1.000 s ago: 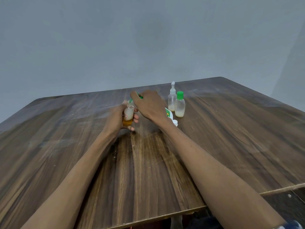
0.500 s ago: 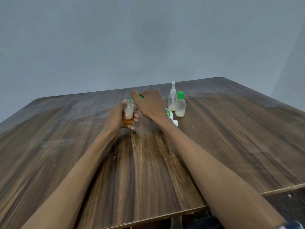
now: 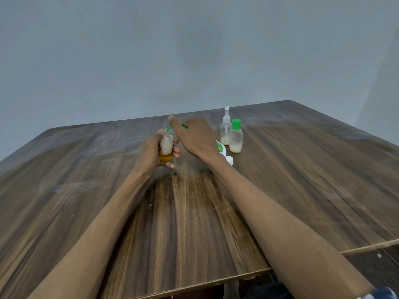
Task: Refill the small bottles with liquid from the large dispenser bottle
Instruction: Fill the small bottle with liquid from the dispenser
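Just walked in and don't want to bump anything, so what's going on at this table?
A person is refilling small bottles. The left hand holds a small open bottle upright above the table, amber liquid at its bottom. The right hand is right beside its mouth, gripping something green, mostly hidden. A white bottle with a green label lies behind that wrist. Farther right stand a pump bottle and a green-capped bottle, both nearly empty.

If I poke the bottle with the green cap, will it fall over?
Probably, with a firm poke. The green-capped bottle stands tall and narrow on the table, so it looks tippy. It holds only a little pale liquid at the bottom, so it is likely light and would slide or topple easily.
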